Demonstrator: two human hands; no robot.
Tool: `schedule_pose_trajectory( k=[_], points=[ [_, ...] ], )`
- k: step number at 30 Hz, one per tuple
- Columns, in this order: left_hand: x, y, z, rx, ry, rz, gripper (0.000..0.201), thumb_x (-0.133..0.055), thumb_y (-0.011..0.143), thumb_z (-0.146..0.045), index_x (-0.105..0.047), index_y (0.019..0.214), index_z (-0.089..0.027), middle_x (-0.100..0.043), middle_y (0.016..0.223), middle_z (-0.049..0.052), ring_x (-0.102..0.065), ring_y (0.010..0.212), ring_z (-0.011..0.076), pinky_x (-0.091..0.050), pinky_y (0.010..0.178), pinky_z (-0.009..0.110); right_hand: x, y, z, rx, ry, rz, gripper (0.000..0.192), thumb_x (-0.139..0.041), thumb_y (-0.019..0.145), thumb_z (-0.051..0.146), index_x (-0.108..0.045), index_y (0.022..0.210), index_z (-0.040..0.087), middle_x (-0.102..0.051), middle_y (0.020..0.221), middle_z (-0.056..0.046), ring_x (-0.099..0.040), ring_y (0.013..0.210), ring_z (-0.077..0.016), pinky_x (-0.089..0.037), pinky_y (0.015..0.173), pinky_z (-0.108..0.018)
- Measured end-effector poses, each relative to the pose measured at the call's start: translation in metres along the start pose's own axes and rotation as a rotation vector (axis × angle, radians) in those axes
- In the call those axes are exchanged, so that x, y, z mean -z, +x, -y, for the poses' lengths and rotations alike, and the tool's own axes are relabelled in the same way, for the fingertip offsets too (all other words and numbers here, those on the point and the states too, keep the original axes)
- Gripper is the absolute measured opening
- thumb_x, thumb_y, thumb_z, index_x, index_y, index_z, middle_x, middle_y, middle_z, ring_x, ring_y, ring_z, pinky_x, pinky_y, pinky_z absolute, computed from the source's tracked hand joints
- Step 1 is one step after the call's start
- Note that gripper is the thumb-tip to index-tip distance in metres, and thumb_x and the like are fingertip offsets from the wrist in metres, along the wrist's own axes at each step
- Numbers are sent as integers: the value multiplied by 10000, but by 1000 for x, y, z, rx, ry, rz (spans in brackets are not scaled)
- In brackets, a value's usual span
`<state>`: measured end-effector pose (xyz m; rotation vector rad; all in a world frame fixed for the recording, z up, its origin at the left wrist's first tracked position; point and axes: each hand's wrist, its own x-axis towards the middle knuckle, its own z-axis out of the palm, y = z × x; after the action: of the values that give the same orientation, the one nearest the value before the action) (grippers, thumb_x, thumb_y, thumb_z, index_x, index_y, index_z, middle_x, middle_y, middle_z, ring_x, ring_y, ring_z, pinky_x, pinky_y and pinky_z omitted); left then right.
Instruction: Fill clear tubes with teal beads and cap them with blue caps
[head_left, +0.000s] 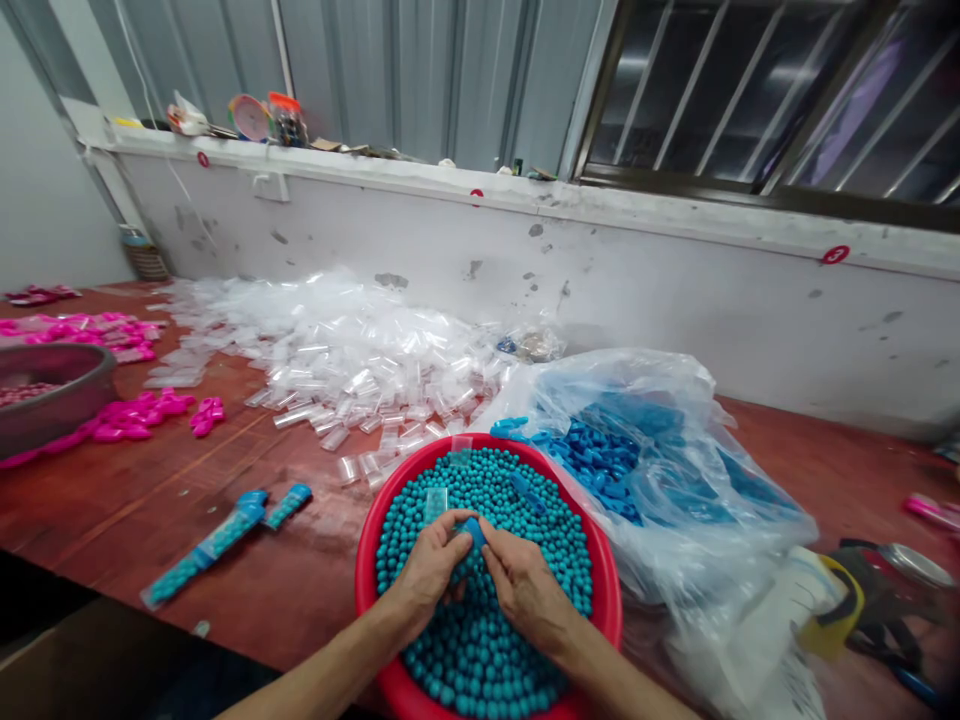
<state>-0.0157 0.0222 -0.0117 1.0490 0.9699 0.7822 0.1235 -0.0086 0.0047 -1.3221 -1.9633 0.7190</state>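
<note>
My left hand [427, 568] and my right hand [529, 588] meet over a red basin [369, 545] of round teal beads [480, 690]. Between their pinched fingertips is a blue plastic cap [474, 532]; whatever is below it is mostly hidden by my fingers. Just behind my left fingers a clear plastic sleeve [436, 500] lies on the beads. Another clear sleeve [460, 450] rests near the far rim, and a loose blue cap piece [527, 492] lies among the beads at the right.
Left of the basin lie bead-filled clear packs with blue caps [217, 540]. Behind spreads a heap of clear sleeves [360, 350]. A plastic bag [690, 400] holds blue caps [592, 460]. Pink pieces [142, 415] and a grey basin [82, 390] are far left; a tape roll [836, 610] sits right.
</note>
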Motion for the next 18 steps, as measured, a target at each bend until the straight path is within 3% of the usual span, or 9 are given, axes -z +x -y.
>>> schedule_pose_trajectory(
  k=[2, 5, 9, 11, 15, 18],
  points=[
    [1, -1, -1, -7, -23, 18, 414, -535, 714, -418, -455, 1033, -168, -485, 548, -71, -413, 306, 40, -241, 281, 144, 7, 3, -1, -8, 84, 61, 306, -366, 870, 264, -567, 1093, 205, -599, 822, -46, -549, 747, -167, -432, 710, -288],
    [2, -1, -5, -4, -90, 82, 416, -505, 743, -414, -402, 1073, -182, -522, 579, -56, -476, 348, 62, -287, 304, 142, 17, 6, -7, -173, 335, 125, 319, -447, 815, 313, -557, 1086, 184, -578, 712, -8, -544, 603, -138, -461, 582, -263],
    [3, -2, -7, 26, -113, 118, 408, -479, 763, -415, -349, 1087, -204, -543, 599, -48, -515, 372, 81, -295, 309, 141, 24, 10, -18, -386, 544, -31, 386, -512, 742, 368, -537, 1029, 112, -486, 508, 54, -507, 431, -122, -460, 475, -265],
    [3, -2, -6, 12, -60, 114, 394, -478, 762, -421, -351, 1069, -209, -535, 590, -55, -512, 367, 81, -279, 299, 136, 24, 12, -20, -364, 535, -68, 387, -532, 733, 344, -530, 1044, 114, -508, 553, 44, -528, 482, -124, -471, 500, -260],
    [0, -3, -3, -61, 92, 107, 343, -481, 757, -406, -387, 1024, -212, -522, 617, -63, -471, 348, 54, -273, 294, 132, 21, 13, -15, -247, 460, 2, 475, -481, 789, 266, -398, 1246, 165, -559, 801, 0, -562, 628, -118, -477, 538, -229],
    [-2, -3, -2, -72, 134, 83, 305, -453, 769, -384, -389, 1015, -216, -505, 620, -66, -441, 346, 51, -299, 299, 141, 15, 12, -8, -211, 283, -19, 463, -403, 839, 247, -355, 1284, 130, -583, 785, -23, -574, 619, -136, -479, 579, -261]
  ],
)
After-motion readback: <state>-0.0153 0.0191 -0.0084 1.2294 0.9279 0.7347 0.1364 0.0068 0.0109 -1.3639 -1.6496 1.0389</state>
